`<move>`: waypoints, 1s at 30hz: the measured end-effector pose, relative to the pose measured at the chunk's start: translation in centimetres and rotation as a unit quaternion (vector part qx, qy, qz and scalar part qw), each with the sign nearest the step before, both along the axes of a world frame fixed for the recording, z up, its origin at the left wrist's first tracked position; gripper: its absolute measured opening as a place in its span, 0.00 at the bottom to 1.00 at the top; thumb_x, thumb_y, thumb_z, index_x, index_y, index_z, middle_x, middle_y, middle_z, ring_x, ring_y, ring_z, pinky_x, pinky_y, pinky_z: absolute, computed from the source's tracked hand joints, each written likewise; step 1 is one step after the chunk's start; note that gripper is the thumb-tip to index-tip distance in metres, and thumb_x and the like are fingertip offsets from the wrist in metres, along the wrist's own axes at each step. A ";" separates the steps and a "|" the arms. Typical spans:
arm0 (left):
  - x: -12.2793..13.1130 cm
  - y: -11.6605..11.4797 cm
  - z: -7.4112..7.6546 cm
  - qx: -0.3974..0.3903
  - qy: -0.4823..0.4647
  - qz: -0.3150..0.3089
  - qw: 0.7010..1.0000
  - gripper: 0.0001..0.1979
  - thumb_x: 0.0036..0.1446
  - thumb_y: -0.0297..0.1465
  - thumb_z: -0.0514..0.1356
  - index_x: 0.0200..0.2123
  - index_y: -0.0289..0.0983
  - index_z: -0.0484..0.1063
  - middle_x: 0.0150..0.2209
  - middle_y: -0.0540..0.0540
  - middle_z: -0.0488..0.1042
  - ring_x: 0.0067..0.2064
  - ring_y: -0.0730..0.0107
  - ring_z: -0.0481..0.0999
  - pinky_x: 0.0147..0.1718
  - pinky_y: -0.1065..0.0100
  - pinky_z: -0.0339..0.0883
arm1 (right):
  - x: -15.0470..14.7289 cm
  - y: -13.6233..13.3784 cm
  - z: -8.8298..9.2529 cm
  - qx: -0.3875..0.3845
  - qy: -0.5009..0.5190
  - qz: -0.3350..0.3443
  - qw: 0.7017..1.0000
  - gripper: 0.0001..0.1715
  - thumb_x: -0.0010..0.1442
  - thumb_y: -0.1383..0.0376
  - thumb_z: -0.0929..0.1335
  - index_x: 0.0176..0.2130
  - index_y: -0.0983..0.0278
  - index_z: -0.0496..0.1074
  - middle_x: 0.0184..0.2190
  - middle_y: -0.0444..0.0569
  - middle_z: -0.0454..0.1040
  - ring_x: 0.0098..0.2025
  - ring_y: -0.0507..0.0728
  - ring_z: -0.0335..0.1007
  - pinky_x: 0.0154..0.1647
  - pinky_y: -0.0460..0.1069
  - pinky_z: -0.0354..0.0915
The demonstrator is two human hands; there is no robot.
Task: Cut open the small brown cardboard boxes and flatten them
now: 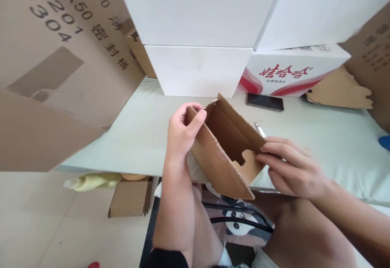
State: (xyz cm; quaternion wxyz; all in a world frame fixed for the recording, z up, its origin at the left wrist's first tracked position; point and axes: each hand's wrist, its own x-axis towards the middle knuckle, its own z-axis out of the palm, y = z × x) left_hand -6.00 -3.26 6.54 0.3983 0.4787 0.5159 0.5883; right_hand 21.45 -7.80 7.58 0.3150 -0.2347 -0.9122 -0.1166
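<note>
A brown cardboard box, partly folded and with its top side open, is held tilted over the front edge of the covered surface. My left hand pinches its far left corner, thumb on the near panel. At the right end, the fingers of my right hand grip the edge beside a notched flap. Just behind the box lies a small white and metal tool, partly hidden; its kind I cannot make out.
White boxes stand stacked at the back, beside a printed white carton. A phone lies before them. Flat cardboard is at right. A large carton fills the left. On the floor are a small brown box and a pale yellow bottle.
</note>
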 end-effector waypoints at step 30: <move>2.7 2.7 -2.5 -0.080 0.145 -0.032 0.986 0.35 0.38 0.45 0.78 0.50 0.41 0.78 0.54 0.40 0.76 0.57 0.47 0.76 0.58 0.48 0.71 | -0.3 2.3 -8.9 -0.605 0.299 -0.076 0.734 0.32 0.69 0.46 0.61 0.65 0.56 0.65 0.65 0.58 0.70 0.65 0.67 0.70 0.65 0.68 0.66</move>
